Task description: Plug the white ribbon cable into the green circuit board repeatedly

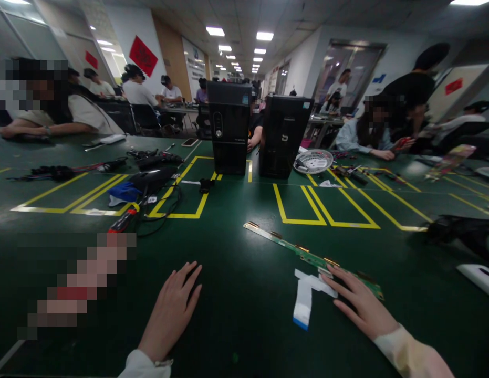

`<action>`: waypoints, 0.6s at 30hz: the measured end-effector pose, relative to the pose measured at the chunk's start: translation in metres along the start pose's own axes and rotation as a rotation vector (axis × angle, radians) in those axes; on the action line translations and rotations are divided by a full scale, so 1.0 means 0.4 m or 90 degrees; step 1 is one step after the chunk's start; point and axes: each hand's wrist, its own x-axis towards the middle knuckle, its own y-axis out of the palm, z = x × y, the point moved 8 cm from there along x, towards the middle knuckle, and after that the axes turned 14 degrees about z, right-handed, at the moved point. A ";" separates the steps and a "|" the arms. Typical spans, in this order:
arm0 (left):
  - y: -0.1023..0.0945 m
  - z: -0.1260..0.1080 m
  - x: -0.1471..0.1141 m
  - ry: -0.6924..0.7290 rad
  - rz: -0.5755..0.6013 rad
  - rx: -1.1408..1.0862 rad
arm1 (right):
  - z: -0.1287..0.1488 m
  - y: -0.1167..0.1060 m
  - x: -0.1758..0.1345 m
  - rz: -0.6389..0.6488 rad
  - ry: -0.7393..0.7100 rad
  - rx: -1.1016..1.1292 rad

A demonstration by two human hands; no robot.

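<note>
My left hand (174,304) rests palm down on the dark green table, fingers stretched out and holding nothing. Over the near side of a long green circuit board strip (285,243) lies my right hand (358,300), its fingers extended and its fingertips at the board's edge. The strip runs slantwise from the table's middle toward the right, with copper-coloured pieces along its far edge; my hand covers part of it. A white flat ribbon cable (304,300) with a blue end lies folded beside my right fingertips.
Two black computer towers (230,131) (285,137) stand at the back. Yellow tape (177,216) marks rectangles on the table. A red-and-black-handled tool (124,220), black cables (161,157) and a white round basket-like part (313,161) lie around. Several people sit beyond.
</note>
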 end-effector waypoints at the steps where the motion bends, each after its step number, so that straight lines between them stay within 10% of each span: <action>1: 0.001 0.000 0.000 0.000 0.003 0.003 | -0.021 0.000 -0.029 -0.007 0.025 -0.004; 18: -0.002 -0.002 0.001 0.012 -0.007 0.000 | -0.326 0.031 -0.325 -0.062 0.312 0.051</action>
